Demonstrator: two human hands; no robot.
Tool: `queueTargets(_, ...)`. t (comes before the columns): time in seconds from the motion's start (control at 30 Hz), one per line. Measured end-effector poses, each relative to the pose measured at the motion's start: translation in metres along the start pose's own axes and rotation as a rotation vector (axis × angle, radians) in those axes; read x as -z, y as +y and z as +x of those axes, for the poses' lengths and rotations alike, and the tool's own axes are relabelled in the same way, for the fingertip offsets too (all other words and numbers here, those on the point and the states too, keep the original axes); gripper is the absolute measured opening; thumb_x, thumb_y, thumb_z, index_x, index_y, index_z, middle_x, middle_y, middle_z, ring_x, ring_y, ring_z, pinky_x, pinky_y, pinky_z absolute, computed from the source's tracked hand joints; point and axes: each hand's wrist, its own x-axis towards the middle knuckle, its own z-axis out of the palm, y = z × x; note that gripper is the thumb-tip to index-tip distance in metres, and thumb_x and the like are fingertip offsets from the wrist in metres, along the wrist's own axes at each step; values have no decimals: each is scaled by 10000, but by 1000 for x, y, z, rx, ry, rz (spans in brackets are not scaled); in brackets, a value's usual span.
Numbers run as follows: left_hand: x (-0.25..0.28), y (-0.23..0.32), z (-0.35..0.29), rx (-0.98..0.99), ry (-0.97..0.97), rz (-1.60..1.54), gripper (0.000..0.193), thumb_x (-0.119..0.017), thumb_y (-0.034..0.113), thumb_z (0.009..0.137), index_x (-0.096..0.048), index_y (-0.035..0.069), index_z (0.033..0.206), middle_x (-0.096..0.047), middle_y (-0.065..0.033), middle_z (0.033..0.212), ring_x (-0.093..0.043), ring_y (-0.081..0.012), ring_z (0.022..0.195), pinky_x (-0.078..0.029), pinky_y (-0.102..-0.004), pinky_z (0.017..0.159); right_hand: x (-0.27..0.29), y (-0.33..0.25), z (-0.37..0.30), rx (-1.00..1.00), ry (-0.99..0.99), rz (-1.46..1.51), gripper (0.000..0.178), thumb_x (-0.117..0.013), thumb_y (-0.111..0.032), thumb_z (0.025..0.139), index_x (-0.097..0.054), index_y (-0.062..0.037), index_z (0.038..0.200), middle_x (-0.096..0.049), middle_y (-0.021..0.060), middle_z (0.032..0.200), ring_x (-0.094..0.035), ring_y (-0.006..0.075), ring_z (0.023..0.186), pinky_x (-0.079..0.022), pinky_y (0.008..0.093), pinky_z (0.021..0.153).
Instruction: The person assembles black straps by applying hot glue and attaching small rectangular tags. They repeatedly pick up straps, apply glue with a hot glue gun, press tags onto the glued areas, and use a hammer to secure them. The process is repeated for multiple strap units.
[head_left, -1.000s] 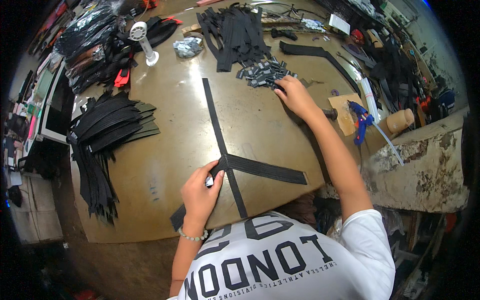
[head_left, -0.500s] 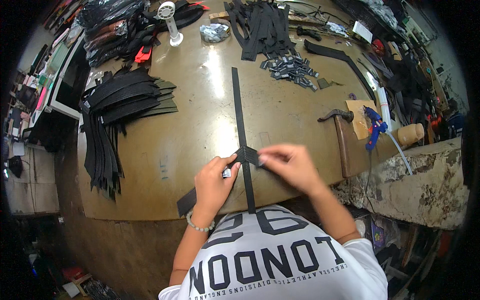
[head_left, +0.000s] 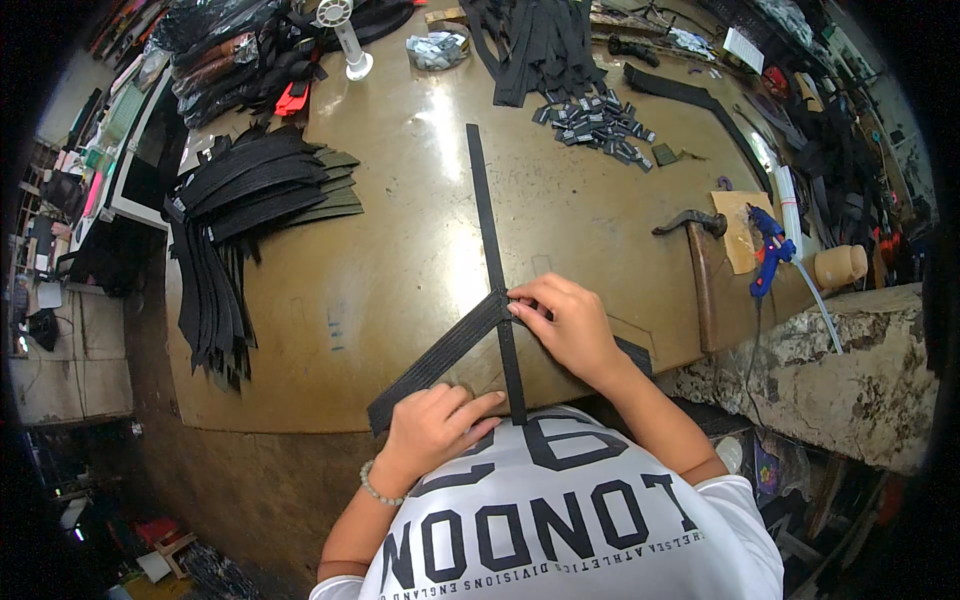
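Observation:
A wide ribbed black strap [head_left: 435, 364] lies bent into an upside-down V on the table, its right leg partly under my right forearm. At its peak it meets a narrow straight black strip [head_left: 484, 205] running away from me from the table's front edge. My right hand [head_left: 565, 325] pinches the strap at the peak with thumb and fingertips. Near the front edge, between the strap's left leg and the narrow strip, my left hand [head_left: 437, 430] has its index finger and thumb apart, the other fingers bent. I see nothing held in it.
Stacked black straps [head_left: 250, 195] lie at left. At the back are a white fan [head_left: 347, 38], a clear bowl [head_left: 438, 50] of small pieces, more black strips [head_left: 540, 50] and small grey tags [head_left: 595, 122]. A blue glue gun [head_left: 771, 250] and a curved dark tool [head_left: 692, 220] lie right.
My left hand has let go of the strap's peak and drawn back toward the front edge; the small pale piece by it no longer shows. My right hand has moved in onto the peak.

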Motion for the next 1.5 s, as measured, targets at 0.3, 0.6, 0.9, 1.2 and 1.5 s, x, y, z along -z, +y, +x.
queueTargets(0.3,-13,-3,7,65,0,-49,416,-851,237,638,-689,127,1005,-554,-26,736,-565,-190,621,-454,-310,541,4,-2,6,-24,-36,33,151,-728,-133,840,-664,-51,949,-642,118,821,-655,263,686,-508,368,622)
queueTargets(0.6,-28,-6,30,226,96,-107,318,-796,104,680,-656,93,965,-600,-52,787,-611,-220,682,-494,-322,594,9,1,9,-29,-122,26,152,-732,-144,831,-662,-53,931,-642,114,807,-653,276,710,-505,373,630)
queueTargets(0.9,-34,-17,45,442,192,-323,205,-764,-13,748,-680,35,928,-646,-104,824,-655,-229,737,-516,-326,659,6,1,7,-2,-85,-18,140,-721,-163,841,-649,-56,896,-638,109,811,-656,283,724,-512,391,642)
queueTargets(1.2,-36,-15,58,586,286,-325,117,-787,68,777,-700,10,830,-634,-89,745,-609,-185,674,-481,-295,633,6,2,6,-2,-85,-5,131,-710,-151,847,-639,-56,906,-630,113,819,-659,296,751,-517,398,663)
queueTargets(1.5,-33,-16,65,653,180,-281,250,-793,200,795,-684,20,930,-673,-132,849,-651,-279,753,-515,-362,694,18,7,23,-14,-317,52,231,-695,-141,849,-654,-62,1063,-609,104,881,-625,244,790,-503,352,701)
